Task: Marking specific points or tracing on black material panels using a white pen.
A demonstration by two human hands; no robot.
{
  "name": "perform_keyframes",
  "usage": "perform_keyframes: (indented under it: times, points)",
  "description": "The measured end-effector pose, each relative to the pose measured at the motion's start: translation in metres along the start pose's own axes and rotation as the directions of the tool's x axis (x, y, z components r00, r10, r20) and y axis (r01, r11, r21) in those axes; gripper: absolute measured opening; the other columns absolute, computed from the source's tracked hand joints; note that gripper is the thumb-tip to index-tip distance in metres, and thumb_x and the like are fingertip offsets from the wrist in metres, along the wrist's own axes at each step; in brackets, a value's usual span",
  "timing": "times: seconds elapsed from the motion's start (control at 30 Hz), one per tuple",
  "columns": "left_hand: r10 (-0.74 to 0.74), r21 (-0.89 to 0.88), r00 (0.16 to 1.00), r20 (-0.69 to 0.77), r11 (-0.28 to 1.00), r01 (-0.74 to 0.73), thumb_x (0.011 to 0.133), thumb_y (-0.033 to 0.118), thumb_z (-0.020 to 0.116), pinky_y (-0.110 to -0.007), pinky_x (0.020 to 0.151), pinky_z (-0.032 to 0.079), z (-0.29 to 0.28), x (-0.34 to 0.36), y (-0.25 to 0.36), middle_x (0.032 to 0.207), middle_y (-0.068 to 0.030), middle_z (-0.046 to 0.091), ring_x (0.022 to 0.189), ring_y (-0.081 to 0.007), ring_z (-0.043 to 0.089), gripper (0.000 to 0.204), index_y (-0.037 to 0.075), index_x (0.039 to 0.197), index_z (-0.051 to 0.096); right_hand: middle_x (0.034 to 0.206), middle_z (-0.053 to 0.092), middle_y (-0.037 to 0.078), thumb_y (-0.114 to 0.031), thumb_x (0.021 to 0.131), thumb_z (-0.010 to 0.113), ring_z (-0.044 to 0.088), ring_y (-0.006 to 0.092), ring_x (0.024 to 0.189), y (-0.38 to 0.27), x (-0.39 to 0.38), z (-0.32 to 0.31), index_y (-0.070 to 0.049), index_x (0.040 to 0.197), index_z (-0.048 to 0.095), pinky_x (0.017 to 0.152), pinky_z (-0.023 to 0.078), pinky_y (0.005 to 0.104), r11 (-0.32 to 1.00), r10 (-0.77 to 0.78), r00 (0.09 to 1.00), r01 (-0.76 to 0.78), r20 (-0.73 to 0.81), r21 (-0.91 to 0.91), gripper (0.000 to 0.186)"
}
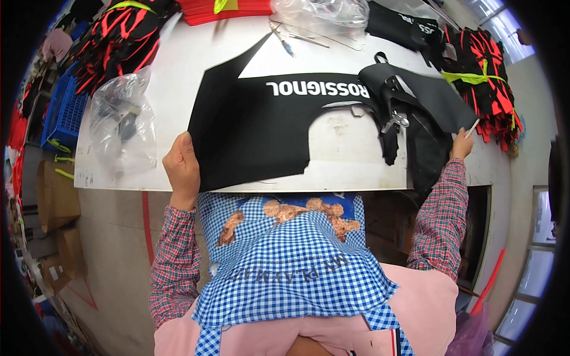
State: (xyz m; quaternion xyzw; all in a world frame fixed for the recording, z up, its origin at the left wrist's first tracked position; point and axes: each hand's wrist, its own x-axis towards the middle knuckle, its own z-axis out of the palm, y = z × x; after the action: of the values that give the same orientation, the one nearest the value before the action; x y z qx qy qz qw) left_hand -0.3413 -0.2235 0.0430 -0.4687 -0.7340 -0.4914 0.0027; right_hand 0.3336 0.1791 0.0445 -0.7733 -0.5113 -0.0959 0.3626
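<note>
My left hand (182,166) is closed on the left edge of a large black fabric panel (255,124), thumb up. The panel lies flat on the white table, with white lettering along its upper part and a curved cut-out on its right side. At the right, my right hand (461,144) is closed around a thin white stick (472,128), beside the edge of a second black fabric piece (424,95). That piece is folded, with a loop at its top. A shiny metal part (398,121) sits between the two black pieces; its kind is unclear.
Bundles of black and red pieces with yellow ties stand at the far left (122,41) and right (484,80). Clear plastic bags lie left (122,118) and at the back (323,15). A thin tool (284,43) rests behind the panel. A blue crate (64,113) stands beyond the table's left.
</note>
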Motion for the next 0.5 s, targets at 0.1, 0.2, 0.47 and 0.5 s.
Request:
perform_keyframes:
  times: [0.1, 0.2, 0.47, 0.5]
  points:
    - [0.141, 0.023, 0.987, 0.075, 0.989, -0.143, 0.107, 0.022, 0.053, -0.035, 0.068, 0.056, 0.015, -0.002, -0.006, 0.095, -0.0166, 0.075, 0.079, -0.0289, 0.073, 0.03, -0.001, 0.11, 0.071, 0.1, 0.072, 0.028, -0.044, 0.087, 0.071, 0.07, 0.0452, 0.098, 0.1, 0.008, -0.005, 0.005, 0.1, 0.074, 0.084, 0.054, 0.0521, 0.957, 0.185, 0.975, -0.149, 0.125, -0.25, 0.051]
    - [0.317, -0.008, 0.933, 0.172, 0.947, -0.32, 0.102, 0.017, 0.06, -0.036, 0.08, 0.059, 0.023, -0.009, 0.007, 0.104, -0.0158, 0.075, 0.093, -0.0302, 0.074, 0.021, 0.0, 0.111, 0.072, 0.106, 0.071, 0.029, -0.042, 0.087, 0.07, 0.068, 0.0463, 0.103, 0.099, -0.012, -0.006, 0.009, 0.109, 0.069, 0.089, 0.053, 0.0527, 0.916, 0.186, 0.949, -0.073, 0.256, -0.394, 0.056]
    - [0.398, 0.202, 0.811, 0.428, 0.833, -0.515, 0.09, 0.023, 0.075, -0.046, 0.104, 0.049, 0.043, -0.039, -0.013, 0.123, -0.0113, 0.07, 0.121, -0.0313, 0.063, 0.029, 0.005, 0.112, 0.072, 0.102, 0.072, 0.019, -0.027, 0.095, 0.063, 0.07, 0.0336, 0.097, -0.149, -0.06, -0.042, -0.003, 0.112, 0.07, 0.085, 0.054, 0.0401, 0.875, -0.434, 0.895, 0.391, 0.103, 0.284, 0.03]
    - [0.366, 0.226, 0.82, 0.44, 0.838, -0.496, 0.089, 0.028, 0.076, -0.051, 0.108, 0.043, 0.042, -0.038, -0.012, 0.131, -0.0127, 0.065, 0.128, -0.0338, 0.056, 0.034, 0.006, 0.115, 0.071, 0.101, 0.073, 0.016, -0.029, 0.097, 0.062, 0.07, 0.0279, 0.091, -0.181, -0.08, -0.048, -0.004, 0.11, 0.071, 0.081, 0.054, 0.0371, 0.828, -0.524, 0.834, 0.452, 0.171, 0.333, 0.029]
